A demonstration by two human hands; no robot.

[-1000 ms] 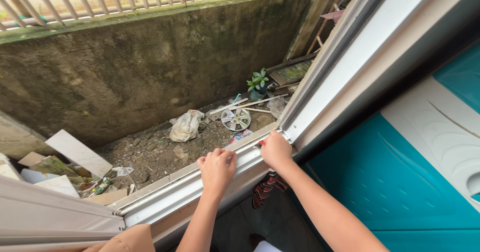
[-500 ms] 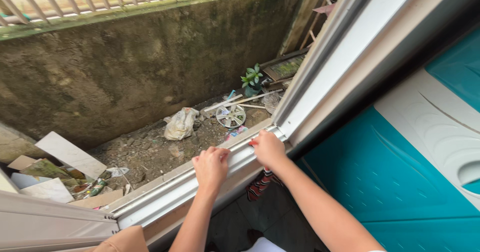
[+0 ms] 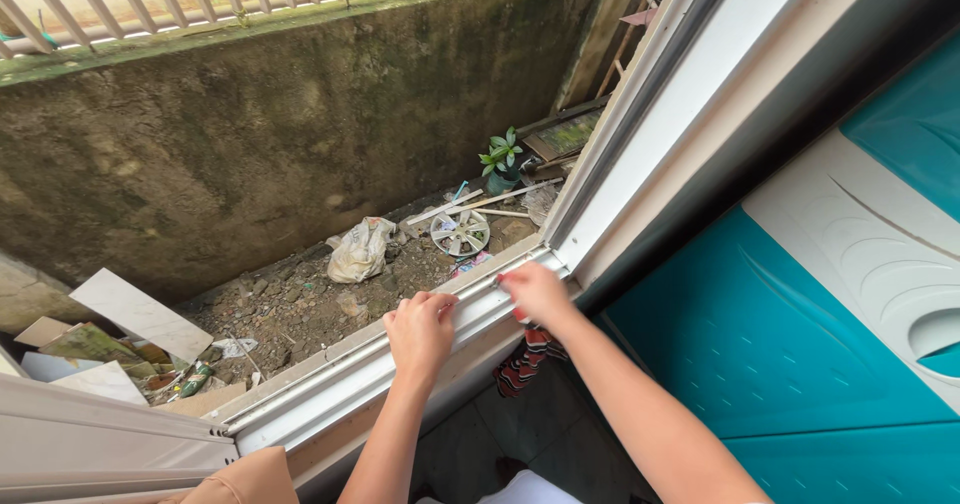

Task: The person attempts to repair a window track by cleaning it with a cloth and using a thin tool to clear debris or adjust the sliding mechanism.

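Observation:
My left hand [image 3: 420, 329] rests on the white window track [image 3: 330, 384], its fingers curled over the raised rail. My right hand [image 3: 535, 294] is a little further right on the same track, near the corner where the upright window frame [image 3: 640, 134] meets it. Its fingers are closed and pressed down. A red, black and white striped cloth [image 3: 518, 366] hangs just below that hand and seems to be held in it.
Outside, below the sill, a dirt yard holds a white plastic bag [image 3: 358, 249], a round fan grille [image 3: 460, 232], a small potted plant [image 3: 500, 159] and stacked tiles [image 3: 140, 314], backed by a mossy concrete wall [image 3: 250, 134]. A teal and white panel [image 3: 800, 344] stands at my right.
Both hands stay on the window track at about the same spots. The view has shifted slightly.

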